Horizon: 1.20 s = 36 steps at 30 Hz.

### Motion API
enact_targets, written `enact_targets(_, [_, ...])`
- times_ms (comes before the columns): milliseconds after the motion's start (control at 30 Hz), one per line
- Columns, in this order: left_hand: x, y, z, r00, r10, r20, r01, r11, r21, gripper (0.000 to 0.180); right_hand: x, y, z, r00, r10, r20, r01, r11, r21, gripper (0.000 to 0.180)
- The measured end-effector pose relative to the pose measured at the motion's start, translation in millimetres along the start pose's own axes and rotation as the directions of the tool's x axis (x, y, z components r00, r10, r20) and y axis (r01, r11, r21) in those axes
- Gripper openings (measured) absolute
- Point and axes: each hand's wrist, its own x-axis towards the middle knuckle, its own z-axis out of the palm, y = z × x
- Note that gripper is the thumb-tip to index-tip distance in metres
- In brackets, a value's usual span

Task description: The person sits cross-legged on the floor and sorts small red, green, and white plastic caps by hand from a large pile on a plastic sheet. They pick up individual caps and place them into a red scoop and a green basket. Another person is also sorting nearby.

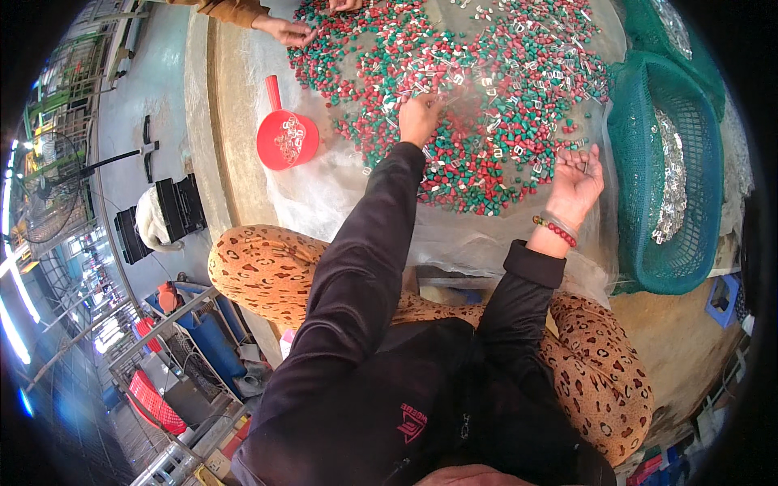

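Note:
A heap of small red and green cone-shaped pieces [454,154] mixed with little silver metal clips [531,61] lies on a clear plastic sheet over a round table [231,174]. My left hand [419,118] reaches into the heap with its fingers down among the pieces; what it grips is hidden. My right hand [577,183] is raised palm-up at the heap's right edge, fingers curled around a few small metal clips, with a bead bracelet at the wrist.
A red scoop [285,138] holding metal clips rests left of the heap. Two green mesh baskets [648,243] with silver clips stand at the right. Another person's hand [285,31] works at the far side. A fan and crates stand on the floor to the left.

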Motion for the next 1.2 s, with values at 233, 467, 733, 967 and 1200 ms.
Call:
enact_targets(233, [-36.9,-38.9,-50.8,0.951,-0.309,-0.013,0.286,0.894,-0.346,0.028,-9.4,14.0,16.9,0.998,0.044,0.039,-0.043,0.999,-0.015,0.016])
enact_targets(467, [-23.0,-54.1,-105.5,0.930,-0.364,0.050,0.365,0.895,-0.255,0.038,-13.3,21.8,26.3,0.995,0.087,0.058,-0.087,0.996,-0.001,0.017])
enact_targets(733, [7.5,-51.4,-138.5,0.947,-0.299,0.119,0.321,0.905,-0.280,0.040,-16.2,24.4,29.4,0.994,0.087,0.065,-0.087,0.996,-0.013,0.012])
enact_targets(967, [-57.5,-169.2,-110.5,0.898,-0.440,0.015,0.361,0.754,0.549,0.059,-18.2,22.7,29.2,0.991,0.103,0.089,-0.107,0.994,0.037,0.020])
enact_targets(1200, [-86.2,-116.0,-73.7,0.811,-0.516,0.275,0.550,0.833,-0.062,0.042,-20.1,26.8,33.7,0.993,0.114,0.027,-0.114,0.993,-0.009,0.011])
